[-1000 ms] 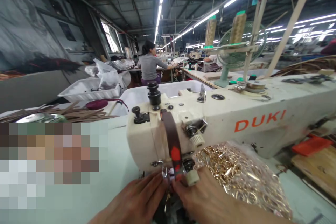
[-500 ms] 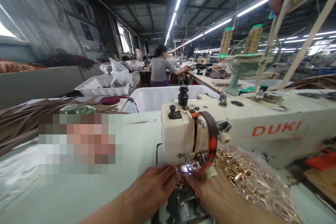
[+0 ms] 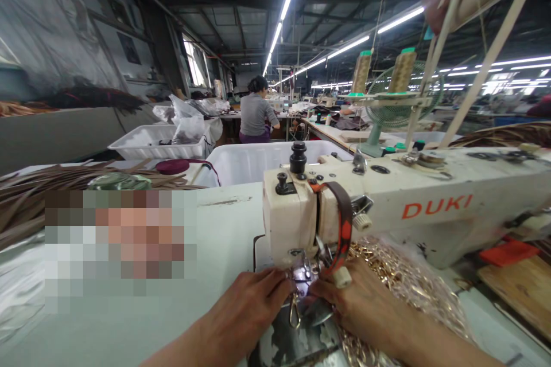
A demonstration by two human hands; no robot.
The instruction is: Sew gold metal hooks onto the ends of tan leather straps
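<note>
Both hands work at the needle end of a white sewing machine (image 3: 288, 223). My left hand (image 3: 253, 304) is closed, its fingertips pressed together just left of the lit presser foot (image 3: 301, 272). Right of the foot, my right hand (image 3: 357, 292) is closed too, with its fingertips low by the needle plate. A gold snap hook (image 3: 294, 312) hangs between the two hands, below the foot. Whatever piece it is attached to is hidden by the fingers and foot. An orange and dark brown strap (image 3: 345, 218) loops down the machine head, close above my right hand.
A clear bag of gold metal hooks (image 3: 396, 275) lies right of my right hand. Brown strips (image 3: 26, 195) and a maroon roll (image 3: 172, 167) lie on the left. Behind the machine stand a white tub (image 3: 245, 160), thread cones (image 3: 402, 71) and a seated person (image 3: 256, 112).
The view has shifted slightly to the right. My right hand has drawn a little away from the foot, and the snap hook shows more plainly. The person ahead has pulled an arm in.
</note>
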